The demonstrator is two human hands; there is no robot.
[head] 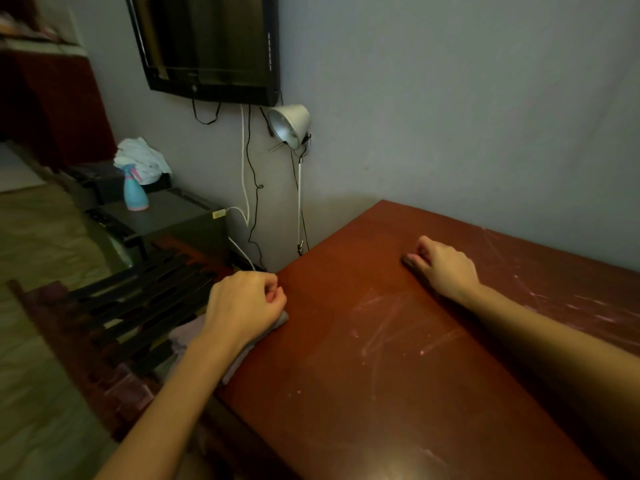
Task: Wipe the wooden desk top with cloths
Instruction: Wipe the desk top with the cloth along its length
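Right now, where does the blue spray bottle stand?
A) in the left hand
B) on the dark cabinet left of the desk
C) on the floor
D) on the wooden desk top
B: the blue spray bottle stands upright on the dark cabinet, apart from the wooden desk top.

Left hand sits at the table's nine o'clock edge, fingers curled on a grey cloth. Right hand is out at one o'clock, gripping a dark cloth. Pale smears streak the wood between them.
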